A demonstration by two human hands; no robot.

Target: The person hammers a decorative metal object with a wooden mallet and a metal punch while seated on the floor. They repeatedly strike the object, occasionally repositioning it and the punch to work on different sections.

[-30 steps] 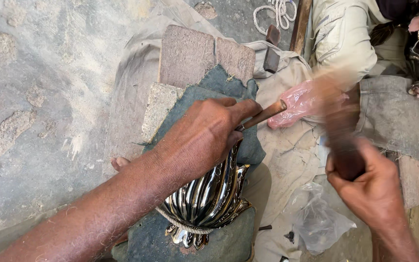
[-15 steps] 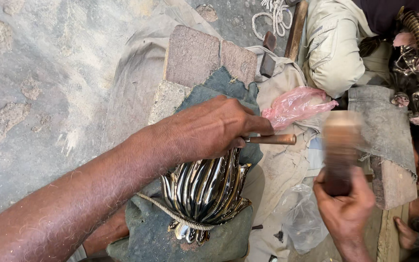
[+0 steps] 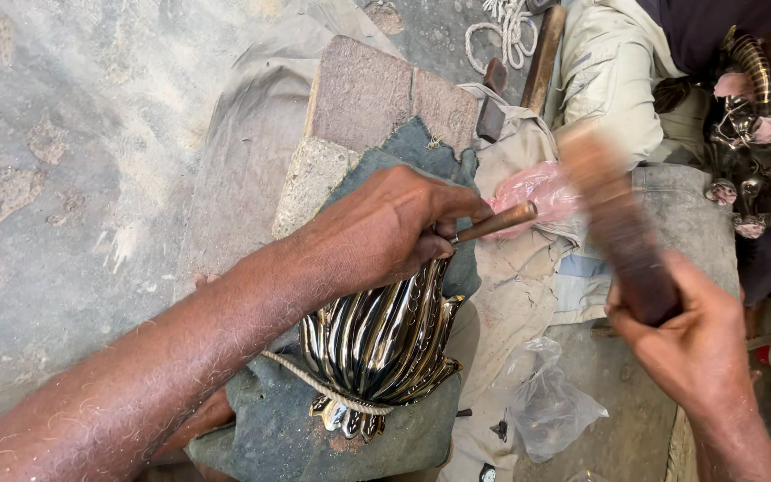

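Now, L hand [image 3: 385,228]: fist shut on chisel [image 3: 493,221], tip down on fluted metal piece [image 3: 381,344] to steady it.
R hand [image 3: 680,326]: closed round mallet [image 3: 613,219], raised right of chisel, blurred.
Cord [image 3: 314,386]: crosses piece near edge, pinning it to cloth pad [image 3: 278,428].

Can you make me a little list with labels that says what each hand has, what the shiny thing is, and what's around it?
left hand: grip shut around a thin metal punch, its tip hidden behind the fingers, over the shiny piece
right hand: grip shut on a wooden mallet, raised and blurred
shiny piece: ribbed, dark and silvery metal, with a cord across its lower part
under it: blue-green cloth over a brick block
nearby: pink plastic bag, clear plastic bag, coil of white rope
ground: grey and dusty
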